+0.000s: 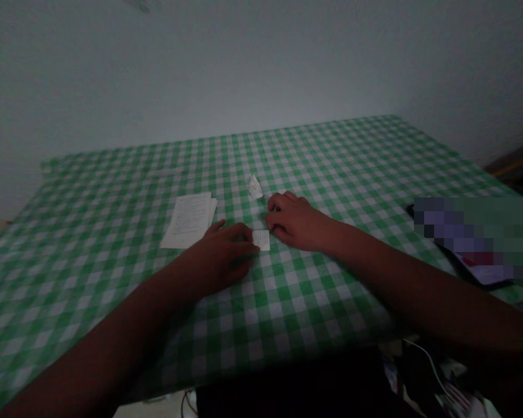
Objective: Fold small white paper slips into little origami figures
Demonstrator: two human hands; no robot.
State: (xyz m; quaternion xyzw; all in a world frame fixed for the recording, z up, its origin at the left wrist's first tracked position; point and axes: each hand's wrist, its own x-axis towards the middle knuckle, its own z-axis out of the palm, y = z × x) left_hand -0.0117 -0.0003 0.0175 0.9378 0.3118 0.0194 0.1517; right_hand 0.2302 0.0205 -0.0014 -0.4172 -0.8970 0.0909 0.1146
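Note:
A small folded piece of paper (262, 240) with lines of print lies on the checked tablecloth between my hands. My left hand (229, 252) has its fingertips closed on the paper's left edge. Beside the paper's upper right corner rests my right hand (295, 220), its fingers bent and its thumb apart from the index finger. The thumb is close to that corner; whether it touches is hard to tell. Just beyond stands a small folded paper shape (255, 187) with a pointed top. A stack of printed sheets (188, 219) lies to the left, behind my left hand.
A green and white checked tablecloth (331, 157) covers the table, which reaches back to a plain wall (244, 69). At the right edge lies a dark-rimmed device (466, 249) with a blurred-out screen. Cables and dim clutter show below the table's front edge.

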